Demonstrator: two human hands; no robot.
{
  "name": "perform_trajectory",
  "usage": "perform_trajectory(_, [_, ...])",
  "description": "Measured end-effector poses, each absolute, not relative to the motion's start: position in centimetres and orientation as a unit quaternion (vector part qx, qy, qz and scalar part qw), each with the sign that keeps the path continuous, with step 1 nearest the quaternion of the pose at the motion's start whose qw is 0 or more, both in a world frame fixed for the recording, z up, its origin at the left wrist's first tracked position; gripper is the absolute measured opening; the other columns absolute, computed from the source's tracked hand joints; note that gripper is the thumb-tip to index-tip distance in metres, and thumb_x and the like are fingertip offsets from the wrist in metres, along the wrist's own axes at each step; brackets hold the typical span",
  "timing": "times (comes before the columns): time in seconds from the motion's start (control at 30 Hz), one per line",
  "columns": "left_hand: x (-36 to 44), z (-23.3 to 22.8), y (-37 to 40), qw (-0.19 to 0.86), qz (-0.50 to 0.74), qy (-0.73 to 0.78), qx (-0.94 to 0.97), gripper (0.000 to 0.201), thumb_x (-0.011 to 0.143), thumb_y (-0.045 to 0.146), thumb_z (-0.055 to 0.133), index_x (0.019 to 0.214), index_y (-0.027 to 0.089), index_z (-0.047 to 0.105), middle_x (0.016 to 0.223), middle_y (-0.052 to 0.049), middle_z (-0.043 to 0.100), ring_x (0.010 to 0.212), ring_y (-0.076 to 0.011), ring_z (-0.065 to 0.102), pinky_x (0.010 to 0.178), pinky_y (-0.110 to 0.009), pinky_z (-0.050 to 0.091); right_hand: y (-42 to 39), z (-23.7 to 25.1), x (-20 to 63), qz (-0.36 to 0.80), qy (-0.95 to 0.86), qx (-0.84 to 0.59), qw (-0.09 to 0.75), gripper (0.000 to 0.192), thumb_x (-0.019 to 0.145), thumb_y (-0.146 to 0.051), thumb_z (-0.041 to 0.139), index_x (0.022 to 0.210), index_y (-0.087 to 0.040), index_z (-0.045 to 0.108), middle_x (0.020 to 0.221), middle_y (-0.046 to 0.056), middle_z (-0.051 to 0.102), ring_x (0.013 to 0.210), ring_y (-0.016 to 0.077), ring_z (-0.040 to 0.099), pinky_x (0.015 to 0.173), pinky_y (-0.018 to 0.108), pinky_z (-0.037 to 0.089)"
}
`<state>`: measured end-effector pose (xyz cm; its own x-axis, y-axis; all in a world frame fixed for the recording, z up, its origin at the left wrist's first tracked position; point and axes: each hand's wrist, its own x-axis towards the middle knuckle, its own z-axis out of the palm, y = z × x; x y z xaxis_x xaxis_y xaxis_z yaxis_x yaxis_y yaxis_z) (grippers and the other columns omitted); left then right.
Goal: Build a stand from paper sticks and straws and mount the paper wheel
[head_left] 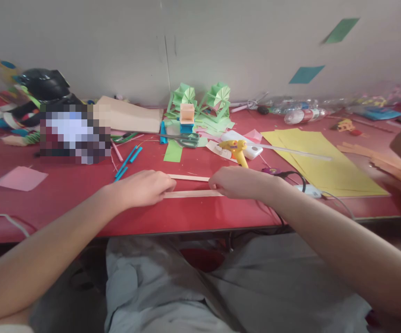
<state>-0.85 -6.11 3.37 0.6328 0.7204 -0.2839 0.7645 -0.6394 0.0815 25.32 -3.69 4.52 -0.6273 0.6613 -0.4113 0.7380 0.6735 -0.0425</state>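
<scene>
Two long, narrow pale strips lie crosswise in front of me: a far strip (189, 177) and a near strip (193, 194). Whether they are paper or thin wood I cannot make out. My left hand (147, 187) curls its fingers over the left end of the near strip. At the right, my right hand (238, 181) has its fingers closed on the same strip, with the far strip's right end passing behind the hand. A yellow glue gun (237, 150) lies just beyond my right hand. Blue paper tubes (127, 163) rest beyond my left hand.
Green folded-paper wheels (219, 96) stand by the wall, behind a small blue-and-peach paper box (187, 119) and scissors (186, 140). Yellow sheets (325, 162) and plastic bottles (304, 115) are at right. A pink sheet (20, 178) lies left. The red table (186, 217) ends near my lap.
</scene>
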Motion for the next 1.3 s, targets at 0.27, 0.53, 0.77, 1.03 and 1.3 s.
perform_trajectory(0.27, [-0.9,2.7,-8.1,0.002,-0.102,0.39,0.915,0.017,0.084,0.004,0.053,0.09,0.018,0.062,0.092,-0.005,0.066,0.084,-0.0218,0.064,0.062,-0.031,0.038,-6.1,4.0,25.9,-0.011,0.896,0.4,0.192,0.03,0.081,0.003,0.048,0.093,-0.016,0.069,0.093,0.01,0.071,0.081,0.0222,0.069,0.059,0.027,0.036])
perform_trajectory(0.53, [-0.9,2.9,-7.7,0.025,-0.102,0.384,0.917,0.018,0.087,0.007,0.05,0.089,0.02,0.063,0.089,-0.004,0.066,0.083,-0.0198,0.063,0.066,-0.031,0.04,-5.3,3.7,27.5,-0.039,0.897,0.401,0.18,0.02,0.085,-0.003,0.051,0.083,-0.017,0.065,0.085,0.006,0.069,0.074,0.0183,0.065,0.059,0.026,0.032])
perform_trajectory(0.77, [-1.7,3.3,-7.5,0.074,-0.09,0.398,0.91,0.022,0.084,0.007,0.049,0.089,0.022,0.063,0.09,-0.002,0.067,0.085,-0.0189,0.064,0.067,-0.029,0.04,-4.6,3.5,29.2,-0.082,0.889,0.421,0.162,0.02,0.087,-0.008,0.05,0.08,-0.019,0.065,0.078,0.004,0.069,0.062,0.0159,0.058,0.054,0.027,0.029])
perform_trajectory(1.03, [-3.7,3.2,-7.3,0.128,-0.079,0.432,0.889,0.032,0.086,0.009,0.047,0.1,0.027,0.07,0.103,0.0,0.073,0.091,-0.018,0.067,0.073,-0.027,0.045,-4.5,3.2,29.9,-0.092,0.894,0.421,0.123,0.026,0.089,-0.011,0.051,0.096,-0.021,0.074,0.095,0.004,0.075,0.075,0.0162,0.065,0.059,0.025,0.036])
perform_trajectory(1.3, [-5.1,3.5,-7.2,0.168,-0.068,0.451,0.874,0.032,0.088,0.014,0.048,0.103,0.026,0.073,0.106,0.0,0.075,0.095,-0.0183,0.069,0.08,-0.028,0.048,-4.5,2.9,30.3,-0.084,0.897,0.42,0.11,0.03,0.087,-0.008,0.053,0.099,-0.023,0.076,0.101,0.004,0.076,0.084,0.0186,0.069,0.065,0.026,0.044])
